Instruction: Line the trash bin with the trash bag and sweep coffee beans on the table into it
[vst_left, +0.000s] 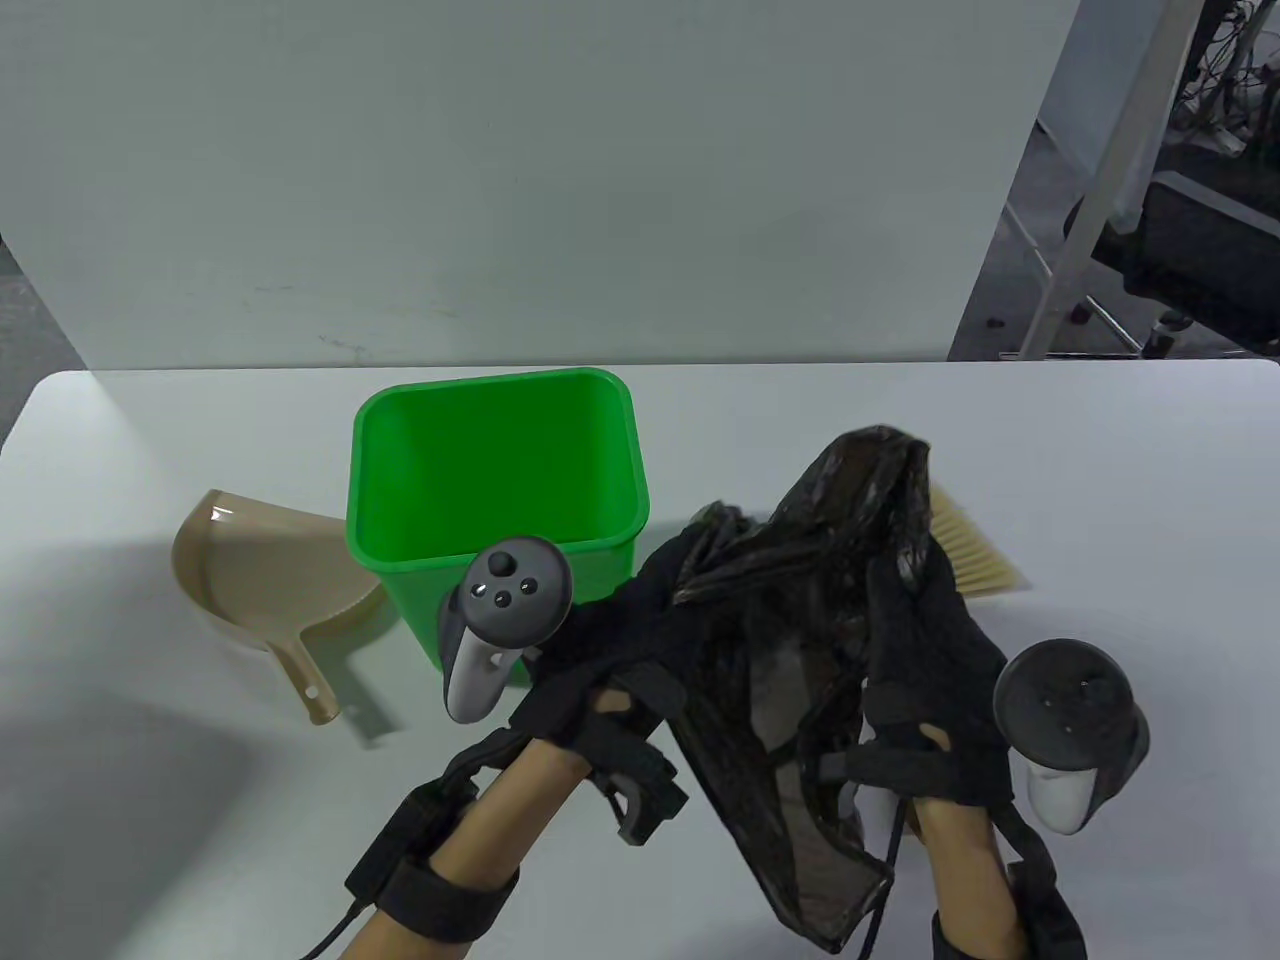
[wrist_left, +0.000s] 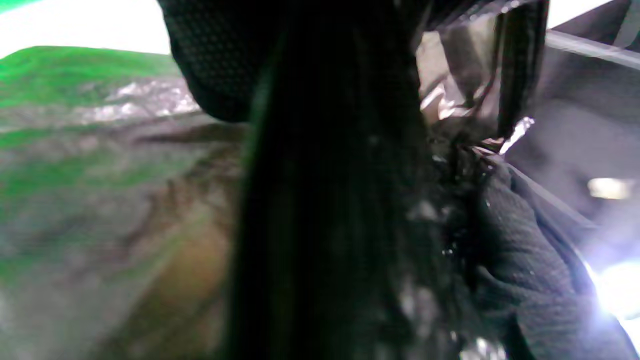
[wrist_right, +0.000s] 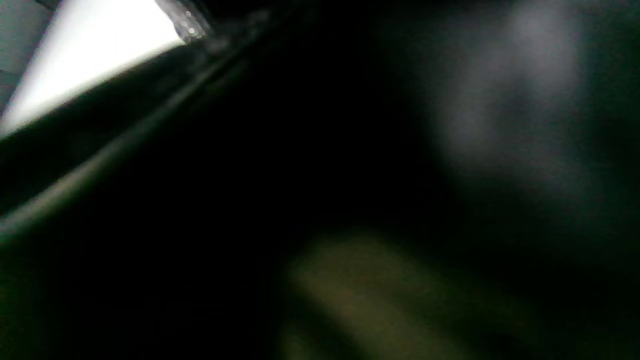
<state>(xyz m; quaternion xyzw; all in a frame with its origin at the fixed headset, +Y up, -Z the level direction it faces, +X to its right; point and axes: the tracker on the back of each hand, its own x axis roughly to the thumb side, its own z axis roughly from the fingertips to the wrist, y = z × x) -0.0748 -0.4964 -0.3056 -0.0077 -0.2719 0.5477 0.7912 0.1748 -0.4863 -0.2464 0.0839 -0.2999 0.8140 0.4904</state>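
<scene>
A green bin (vst_left: 497, 478) stands empty and unlined on the white table (vst_left: 150, 800), left of centre. Just right of it, both gloved hands hold a crumpled black trash bag (vst_left: 800, 600) above the table. My left hand (vst_left: 640, 610) grips the bag's left part beside the bin's front right corner. My right hand (vst_left: 925, 610) grips the right part, and a length of bag hangs down between my wrists. In the left wrist view the bag film (wrist_left: 340, 200) fills the frame, with green bin (wrist_left: 75, 65) behind. The right wrist view is dark, covered by the bag (wrist_right: 320, 200). No coffee beans show.
A tan dustpan (vst_left: 270, 580) lies left of the bin, its handle toward me. A tan brush (vst_left: 970, 550) lies behind my right hand, partly hidden by the bag. A white board stands behind the table's far edge.
</scene>
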